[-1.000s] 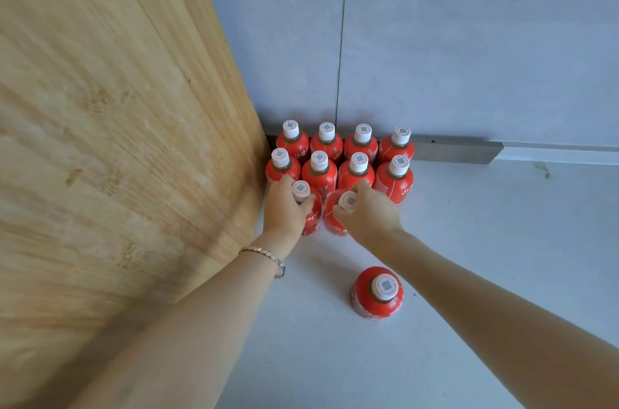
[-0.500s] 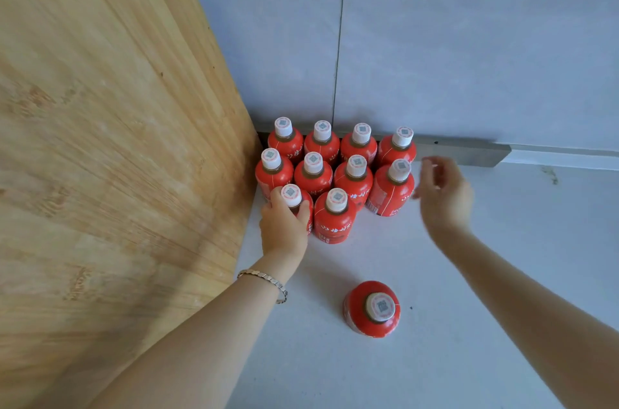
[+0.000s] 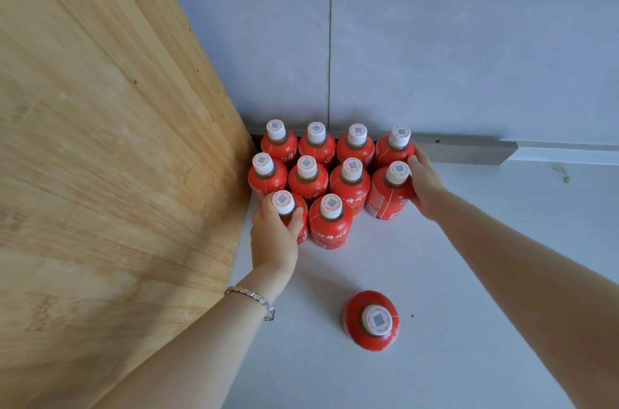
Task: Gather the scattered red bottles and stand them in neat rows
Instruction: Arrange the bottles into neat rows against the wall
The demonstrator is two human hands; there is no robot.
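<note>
Several red bottles with white caps stand in rows in the corner between the wooden panel and the wall. My left hand (image 3: 273, 238) grips the front-left bottle (image 3: 291, 214) around its neck and shoulder. Beside it stands a second front-row bottle (image 3: 331, 224). My right hand (image 3: 423, 182) presses against the right side of the second-row right bottle (image 3: 388, 191), fingers also touching the back-right bottle (image 3: 395, 147). One lone red bottle (image 3: 371, 320) stands apart on the floor, nearer to me.
A tall wooden panel (image 3: 100, 157) walls off the left side. Grey tiled wall (image 3: 435, 40) with a metal skirting strip (image 3: 469, 149) runs behind the bottles. The pale floor (image 3: 452, 258) extends to the right and toward me.
My right hand let go of the front-row bottle, swung right, and now rests against the right-end bottles. My left hand stays on the front-left bottle. The view shifted slightly.
</note>
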